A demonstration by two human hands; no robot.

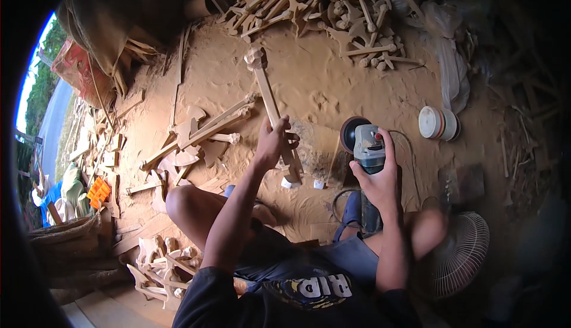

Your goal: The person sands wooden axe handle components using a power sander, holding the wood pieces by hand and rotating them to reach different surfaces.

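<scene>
My left hand (pixel 272 143) is closed around a long pale wooden piece (pixel 267 90), which stands tilted with a rough carved knob at its far end. My right hand (pixel 380 182) grips an angle grinder (pixel 369 154) from above. The grinder's round dark disc (pixel 352 134) faces left, apart from the wooden piece. Between the two hands lies a dusty flat block (pixel 315 143) on the ground. Two small white-topped blocks, one of them the right one (pixel 319 184), sit near my feet.
Carved wooden pieces form a large pile (pixel 279 1) at the far side. More long pieces (pixel 208 129) lie at left, and another heap (pixel 166 268) is by my left knee. A white tub (pixel 437 123) lies at right, a fan (pixel 461 253) nearer. Sawdust coats the ground.
</scene>
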